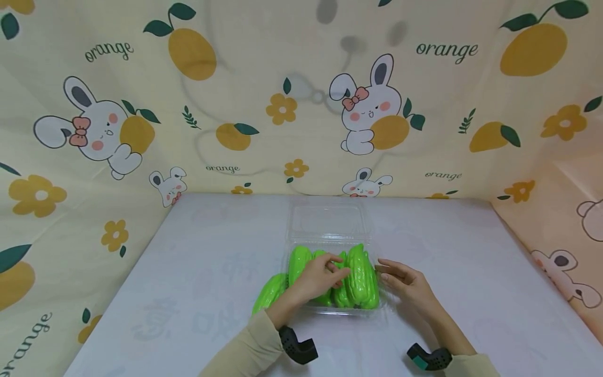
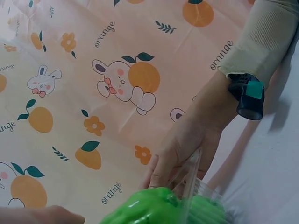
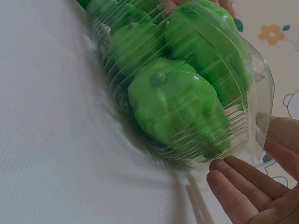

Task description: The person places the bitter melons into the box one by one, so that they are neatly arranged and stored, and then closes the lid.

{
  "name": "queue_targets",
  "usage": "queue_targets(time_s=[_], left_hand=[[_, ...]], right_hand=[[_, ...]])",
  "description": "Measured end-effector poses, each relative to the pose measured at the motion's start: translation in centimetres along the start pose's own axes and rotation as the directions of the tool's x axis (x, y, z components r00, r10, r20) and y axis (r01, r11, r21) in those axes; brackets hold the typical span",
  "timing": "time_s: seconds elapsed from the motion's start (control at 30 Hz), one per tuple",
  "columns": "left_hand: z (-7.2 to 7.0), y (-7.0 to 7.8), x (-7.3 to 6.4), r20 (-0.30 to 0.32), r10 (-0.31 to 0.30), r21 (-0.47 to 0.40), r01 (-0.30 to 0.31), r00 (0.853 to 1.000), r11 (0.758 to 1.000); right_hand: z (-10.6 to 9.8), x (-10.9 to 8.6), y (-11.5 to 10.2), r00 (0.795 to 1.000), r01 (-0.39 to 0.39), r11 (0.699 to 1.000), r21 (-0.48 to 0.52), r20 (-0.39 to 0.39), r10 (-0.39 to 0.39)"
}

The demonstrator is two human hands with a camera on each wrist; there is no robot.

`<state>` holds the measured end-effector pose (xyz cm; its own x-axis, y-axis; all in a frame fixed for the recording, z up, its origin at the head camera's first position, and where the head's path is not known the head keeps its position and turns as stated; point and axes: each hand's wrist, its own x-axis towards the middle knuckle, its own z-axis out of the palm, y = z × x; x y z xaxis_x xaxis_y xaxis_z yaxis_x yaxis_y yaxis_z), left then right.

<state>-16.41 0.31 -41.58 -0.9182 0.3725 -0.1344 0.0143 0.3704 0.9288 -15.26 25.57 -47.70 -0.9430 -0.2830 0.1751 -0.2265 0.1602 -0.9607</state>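
Note:
Bright green, bumpy bitter melons (image 1: 359,277) lie side by side in a clear plastic clamshell box (image 1: 330,311), its lid (image 1: 328,220) laid back behind it. My left hand (image 1: 317,277) is over the melons, fingers loosely bent with nothing seen between them; part of that hand (image 2: 42,215) shows at the lower left of the left wrist view. My right hand (image 1: 407,283) is at the box's right side. Its fingers (image 3: 238,179) are extended, fingertips right at the ribbed wall in the right wrist view.
Another bitter melon (image 1: 271,292) lies outside the box, against its left side and partly behind my left forearm. The white tabletop (image 1: 198,272) is backed by a cream cloth (image 1: 264,63) printed with rabbits and oranges. Black wrist cameras (image 1: 298,346) sit on both wrists.

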Motion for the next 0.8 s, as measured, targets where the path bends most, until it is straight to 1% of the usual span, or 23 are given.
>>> queue_targets(time_s=[0.17,0.43,0.6,0.8], left_hand=[[-0.6,-0.3,-0.4,0.005,0.018,-0.020,-0.018,1.000,1.000],[-1.4,-0.2,-1.5,0.021,0.068,-0.029,-0.067,0.997,0.997],[-2.1,-0.5,-2.0,0.006,0.090,-0.043,-0.090,0.996,0.995],[-2.8,-1.0,-2.5,-0.013,0.110,-0.081,-0.111,0.994,0.991]], right_hand=[[0.1,0.0,-0.1,1.000,-0.006,1.000,-0.004,0.000,0.006],[0.0,0.0,0.0,1.000,0.000,1.000,0.006,0.004,0.000],[0.0,0.0,-0.1,1.000,0.003,1.000,0.002,0.004,-0.003],[0.1,0.0,-0.1,1.000,0.004,1.000,-0.012,0.000,-0.004]])
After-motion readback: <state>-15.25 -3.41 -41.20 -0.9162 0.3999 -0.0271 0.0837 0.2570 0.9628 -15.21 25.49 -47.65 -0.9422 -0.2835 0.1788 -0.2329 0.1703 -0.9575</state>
